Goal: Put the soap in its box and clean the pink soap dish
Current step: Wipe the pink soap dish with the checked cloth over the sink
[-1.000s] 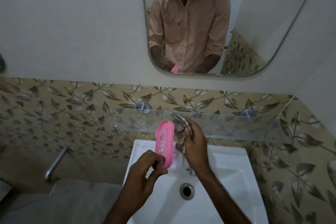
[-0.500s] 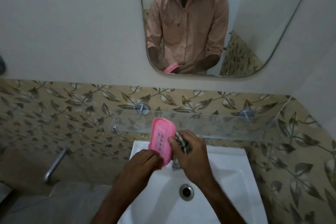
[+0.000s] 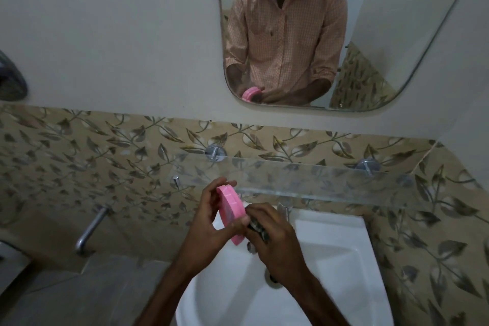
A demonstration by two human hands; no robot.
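Here left hand point(image 3: 211, 222) grips pink soap dish point(image 3: 231, 210) edge-up over sink point(image 3: 330, 259); right hand point(image 3: 277, 243) clenched on dark scrubber point(image 3: 258, 227).

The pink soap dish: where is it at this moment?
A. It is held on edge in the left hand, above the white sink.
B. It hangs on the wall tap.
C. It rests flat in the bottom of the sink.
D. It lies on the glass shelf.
A: the left hand grips the pink soap dish tilted on its edge over the white sink, while the right hand presses a dark scrubber against it.
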